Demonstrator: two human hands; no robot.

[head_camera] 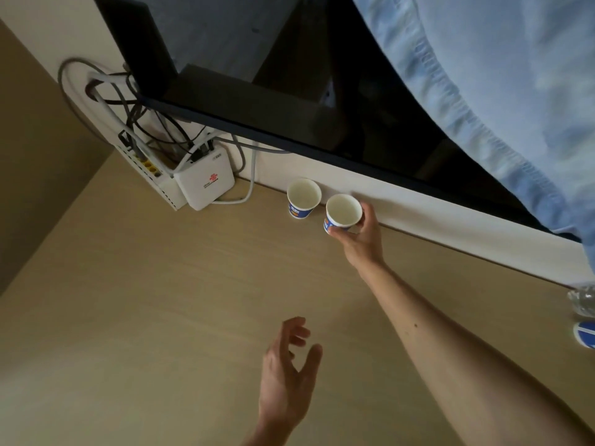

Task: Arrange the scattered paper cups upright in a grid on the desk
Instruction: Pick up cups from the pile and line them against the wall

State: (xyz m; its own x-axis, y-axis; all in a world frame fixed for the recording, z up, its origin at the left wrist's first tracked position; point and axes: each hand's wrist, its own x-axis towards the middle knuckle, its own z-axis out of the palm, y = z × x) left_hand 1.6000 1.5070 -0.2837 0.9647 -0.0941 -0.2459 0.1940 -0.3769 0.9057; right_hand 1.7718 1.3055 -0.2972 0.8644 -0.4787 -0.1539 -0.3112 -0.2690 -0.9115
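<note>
Two paper cups stand mouth-up at the back of the worktop, close to the pale wall strip under a dark screen. Both show plain white insides with nothing in them. The left cup stands free. The right cup is just beside it, the rims near but apart, and the right hand holds it, with the thumb on the near side and the fingers curled round the far side. I cannot tell whether its base is down on the surface. The left hand hangs over the bare wood nearer me, fingers loosely spread and holding nothing. At the far right edge a blue-and-white third cup is cut off by the view, so its pose is unclear. One clear plastic bottle sits just behind it. One white router box sits in the left corner under a tangle of cables.
</note>
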